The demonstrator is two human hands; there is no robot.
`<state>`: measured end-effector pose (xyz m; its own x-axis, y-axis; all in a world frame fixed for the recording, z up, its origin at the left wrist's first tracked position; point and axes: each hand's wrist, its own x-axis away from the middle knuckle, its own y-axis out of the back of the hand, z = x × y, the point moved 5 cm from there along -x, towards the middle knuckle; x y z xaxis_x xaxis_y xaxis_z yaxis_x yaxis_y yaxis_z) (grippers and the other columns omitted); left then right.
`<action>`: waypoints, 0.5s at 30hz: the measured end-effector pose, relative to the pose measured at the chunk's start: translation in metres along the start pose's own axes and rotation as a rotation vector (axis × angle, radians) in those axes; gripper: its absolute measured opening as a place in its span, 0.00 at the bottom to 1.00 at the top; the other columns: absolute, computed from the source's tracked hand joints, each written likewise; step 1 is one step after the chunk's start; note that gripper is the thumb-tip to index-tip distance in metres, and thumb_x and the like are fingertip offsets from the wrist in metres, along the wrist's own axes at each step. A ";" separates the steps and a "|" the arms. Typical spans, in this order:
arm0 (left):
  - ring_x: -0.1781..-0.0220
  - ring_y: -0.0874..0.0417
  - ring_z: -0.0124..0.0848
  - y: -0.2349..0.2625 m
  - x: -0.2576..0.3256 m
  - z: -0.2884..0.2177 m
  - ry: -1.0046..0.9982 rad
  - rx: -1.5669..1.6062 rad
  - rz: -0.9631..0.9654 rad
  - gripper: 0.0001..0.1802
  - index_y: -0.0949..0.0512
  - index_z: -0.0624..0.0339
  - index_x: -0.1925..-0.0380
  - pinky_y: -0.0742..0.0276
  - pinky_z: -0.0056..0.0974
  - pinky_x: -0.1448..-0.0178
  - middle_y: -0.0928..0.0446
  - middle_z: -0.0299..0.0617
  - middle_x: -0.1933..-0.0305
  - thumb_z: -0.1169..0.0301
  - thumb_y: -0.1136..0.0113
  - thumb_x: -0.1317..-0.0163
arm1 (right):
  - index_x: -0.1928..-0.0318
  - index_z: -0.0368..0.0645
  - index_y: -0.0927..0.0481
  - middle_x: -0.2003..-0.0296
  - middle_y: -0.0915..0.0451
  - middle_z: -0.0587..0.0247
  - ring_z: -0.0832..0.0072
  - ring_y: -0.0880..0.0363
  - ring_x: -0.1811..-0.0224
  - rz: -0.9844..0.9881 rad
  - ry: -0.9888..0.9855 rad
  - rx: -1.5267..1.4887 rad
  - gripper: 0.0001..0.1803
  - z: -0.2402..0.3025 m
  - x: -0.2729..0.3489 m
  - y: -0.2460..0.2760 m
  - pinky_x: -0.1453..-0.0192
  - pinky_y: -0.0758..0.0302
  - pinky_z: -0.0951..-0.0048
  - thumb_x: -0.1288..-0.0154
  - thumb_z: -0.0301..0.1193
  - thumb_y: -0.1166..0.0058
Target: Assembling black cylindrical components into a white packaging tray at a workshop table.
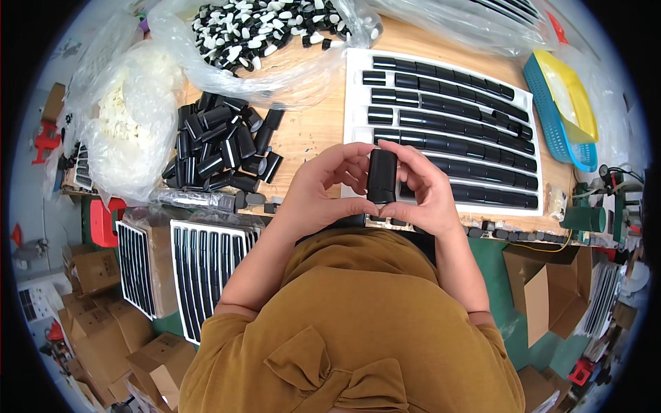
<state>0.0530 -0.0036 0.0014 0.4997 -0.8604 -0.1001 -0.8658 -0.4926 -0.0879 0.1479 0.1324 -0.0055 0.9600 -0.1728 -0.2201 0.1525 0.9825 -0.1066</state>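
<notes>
Both your hands meet just above the near edge of the wooden table [310, 131], and between them stands the black cap [381, 176] — its long axis upright in the picture, running away from your chest. Your left hand [323, 189] pinches it from the left, thumb under its lower end and fingers curled toward its top; your right hand [428, 193] closes on it from the right in the same way, so neither hand is nearer than the other. Just beyond your right hand lies the white tray [358, 96] with rows of black pieces, while the loose heap of black caps [220, 144] sits off past your left hand.
</notes>
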 end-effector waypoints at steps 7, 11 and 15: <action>0.61 0.21 0.26 0.002 0.001 -0.005 -0.107 -0.184 0.010 0.36 0.29 0.60 0.45 0.25 0.31 0.55 0.23 0.38 0.59 0.76 0.25 0.58 | 0.36 0.32 0.35 0.47 0.30 0.61 0.75 0.27 0.47 0.017 -0.007 0.034 0.47 -0.001 0.002 0.000 0.43 0.28 0.74 0.59 0.25 0.26; 0.59 0.20 0.27 -0.003 0.002 0.000 -0.018 0.038 -0.065 0.29 0.29 0.62 0.46 0.22 0.32 0.53 0.22 0.39 0.58 0.78 0.31 0.49 | 0.36 0.33 0.35 0.49 0.30 0.62 0.76 0.27 0.49 -0.073 -0.003 0.056 0.46 -0.002 0.000 -0.004 0.43 0.29 0.73 0.59 0.21 0.28; 0.56 0.17 0.31 0.001 0.007 0.028 0.246 0.377 -0.145 0.18 0.27 0.67 0.49 0.19 0.35 0.49 0.20 0.44 0.56 0.81 0.40 0.41 | 0.37 0.35 0.34 0.51 0.29 0.64 0.78 0.28 0.52 -0.203 0.025 0.112 0.45 -0.012 -0.003 -0.003 0.44 0.30 0.74 0.60 0.19 0.29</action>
<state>0.0559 -0.0064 -0.0268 0.5544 -0.8139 0.1736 -0.6945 -0.5674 -0.4423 0.1416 0.1294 -0.0159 0.9010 -0.3681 -0.2296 0.3683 0.9287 -0.0434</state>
